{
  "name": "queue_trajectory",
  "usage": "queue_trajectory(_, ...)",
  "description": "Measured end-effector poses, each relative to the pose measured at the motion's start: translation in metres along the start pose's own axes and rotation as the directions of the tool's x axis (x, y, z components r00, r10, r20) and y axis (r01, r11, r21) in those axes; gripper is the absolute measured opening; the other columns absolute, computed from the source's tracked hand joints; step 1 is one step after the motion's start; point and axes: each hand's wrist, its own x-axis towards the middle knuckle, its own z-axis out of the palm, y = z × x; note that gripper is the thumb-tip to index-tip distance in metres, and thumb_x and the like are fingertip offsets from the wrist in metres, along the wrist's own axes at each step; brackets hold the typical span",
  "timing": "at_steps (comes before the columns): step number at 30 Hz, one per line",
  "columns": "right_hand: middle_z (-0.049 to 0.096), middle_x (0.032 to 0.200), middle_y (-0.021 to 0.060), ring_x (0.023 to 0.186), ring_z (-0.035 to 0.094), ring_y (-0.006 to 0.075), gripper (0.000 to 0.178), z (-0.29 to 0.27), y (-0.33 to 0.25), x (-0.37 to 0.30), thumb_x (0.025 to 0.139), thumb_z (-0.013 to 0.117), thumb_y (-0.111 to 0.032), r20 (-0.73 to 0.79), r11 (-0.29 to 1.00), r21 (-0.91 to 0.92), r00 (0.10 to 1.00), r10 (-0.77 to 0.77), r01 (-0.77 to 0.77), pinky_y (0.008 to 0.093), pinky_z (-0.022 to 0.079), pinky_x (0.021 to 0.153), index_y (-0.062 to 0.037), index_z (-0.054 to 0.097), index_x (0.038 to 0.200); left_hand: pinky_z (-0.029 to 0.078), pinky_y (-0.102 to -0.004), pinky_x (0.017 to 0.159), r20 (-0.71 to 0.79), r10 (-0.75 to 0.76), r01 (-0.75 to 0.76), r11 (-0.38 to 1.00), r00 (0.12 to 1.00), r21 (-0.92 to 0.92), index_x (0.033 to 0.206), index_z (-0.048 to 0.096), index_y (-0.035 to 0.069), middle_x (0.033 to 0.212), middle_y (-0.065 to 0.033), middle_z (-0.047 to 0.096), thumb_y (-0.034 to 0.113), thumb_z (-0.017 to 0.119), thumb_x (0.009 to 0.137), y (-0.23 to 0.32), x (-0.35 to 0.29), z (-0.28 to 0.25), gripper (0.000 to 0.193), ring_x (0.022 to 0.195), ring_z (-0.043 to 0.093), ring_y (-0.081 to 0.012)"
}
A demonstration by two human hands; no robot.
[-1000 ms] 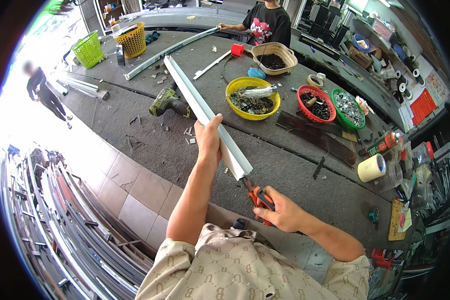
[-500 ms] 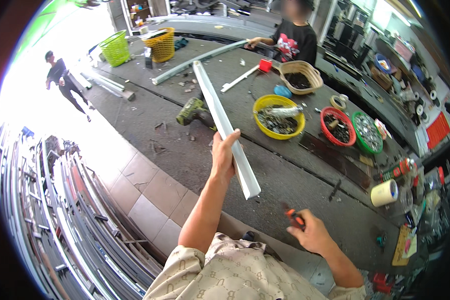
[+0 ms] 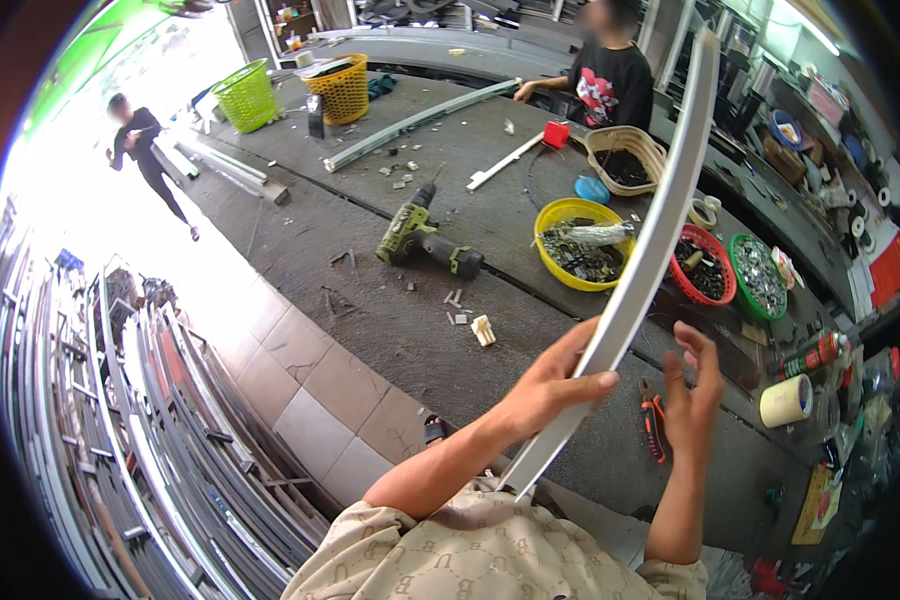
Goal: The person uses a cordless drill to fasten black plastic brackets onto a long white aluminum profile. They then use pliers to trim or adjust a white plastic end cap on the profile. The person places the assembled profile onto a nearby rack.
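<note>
A long white profile bar [image 3: 642, 270] slants from near my shirt up toward the far right. My left hand [image 3: 555, 390] grips its lower part, thumb across the top face. Just right of the bar, my right hand [image 3: 694, 400] is raised with its fingers apart and nothing in it. Beside that hand, pliers [image 3: 653, 425] with orange and black handles lie on the dark worktable [image 3: 390, 340]. A green and black cordless drill [image 3: 422, 238] rests on its side beyond my left hand, with a small cream-coloured piece [image 3: 483, 331] nearer me.
A yellow basket [image 3: 545, 262], red basket [image 3: 705, 296] and green basket [image 3: 760, 312] of small parts stand right of the bar. A tape roll [image 3: 787, 401] and spray can [image 3: 810, 355] sit farther right. Metal profiles [image 3: 150, 430] fill the left floor. One person [image 3: 615, 85] stands across the table, another [image 3: 145, 150] far left.
The pliers have left my right hand and lie on the table. My left hand has swung the bar to the right, uncovering the drill and the cream-coloured piece.
</note>
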Motion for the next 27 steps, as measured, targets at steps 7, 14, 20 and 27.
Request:
queue_trajectory(7,0.070,0.129,0.0158,0.116,0.069,0.0336,0.028,0.114,0.012,0.006,0.097,0.069,-0.011,0.370,0.974,0.116,0.901,-0.226,0.196,0.0432,0.056,0.097,-0.0045,0.068,0.125,0.053,-0.0301,0.050,-0.450,0.128,-0.142,0.990,0.884,0.003,0.140,0.044,0.009,0.107,-0.0094,0.058,0.027,0.071,0.096,0.045,-0.048,-0.050,0.055,0.072,0.063,-0.0137)
queue_trajectory(14,0.071,0.124,0.0147,0.116,0.069,0.0344,0.026,0.229,0.027,0.025,0.092,0.076,-0.011,0.549,0.901,0.009,0.751,-0.366,0.433,0.0433,0.056,0.097,-0.0033,0.068,0.115,0.051,-0.0288,0.048,-0.804,0.250,-0.332,0.941,0.539,0.070,0.119,0.044,0.011,0.097,-0.0055,0.054,0.024,0.067,0.102,0.045,-0.090,-0.080,0.032,0.067,0.058,-0.0133)
queue_trajectory(20,0.069,0.079,0.0071,0.065,0.065,0.0128,0.020,0.169,0.028,-0.008,0.093,0.079,-0.015,0.362,0.960,0.262,0.912,-0.194,0.100,0.0305,0.051,0.055,-0.0042,0.065,0.101,0.056,-0.0356,0.062,-0.867,0.245,-0.409,0.911,0.435,0.052,0.123,0.041,0.011,0.105,-0.0052,0.053,0.030,0.071,0.103,0.008,-0.102,-0.065,0.040,0.080,0.060,-0.0165)
queue_trajectory(27,0.058,0.075,-0.0023,0.052,0.048,0.0032,0.030,0.061,0.040,-0.060,0.100,0.076,-0.034,0.374,0.523,0.752,0.913,0.165,-0.402,0.0239,0.037,0.045,-0.0063,0.064,0.100,0.048,-0.0476,0.111,-0.693,0.228,-0.594,0.725,0.684,-0.348,0.145,0.039,0.000,0.136,-0.0154,0.054,0.037,0.070,0.102,-0.018,-0.090,-0.034,0.064,0.126,0.057,-0.0320)
